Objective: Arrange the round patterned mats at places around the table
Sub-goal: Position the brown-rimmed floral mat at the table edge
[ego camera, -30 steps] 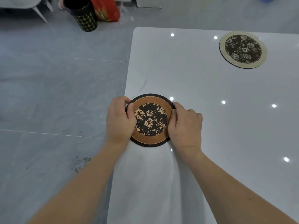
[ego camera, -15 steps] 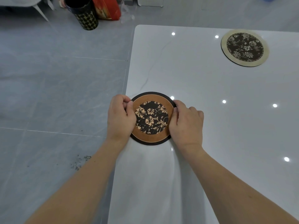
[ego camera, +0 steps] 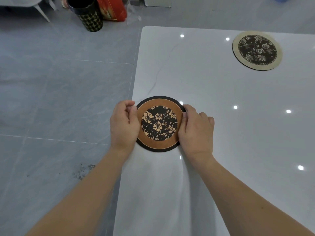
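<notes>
A round mat with a brown ring and a black floral centre (ego camera: 159,123) lies flat on the white table (ego camera: 213,103), close to its left edge. My left hand (ego camera: 123,124) curls over the mat's left rim, fingers bent, partly past the table edge. My right hand (ego camera: 196,129) rests on the mat's right rim with the thumb on the brown ring. A second round mat, cream-rimmed with a dark floral centre (ego camera: 257,50), lies flat at the far right of the table.
Grey tiled floor (ego camera: 59,92) runs along the table's left side. On the floor beyond the far corner stand a black-and-gold patterned cylinder (ego camera: 87,13) and a red bag (ego camera: 112,7). Ceiling lights reflect off the glossy tabletop.
The brown-ringed mat has barely shifted on the table. My left hand's fingers have lifted and curled slightly at the mat's left rim; my right hand stays on its right rim.
</notes>
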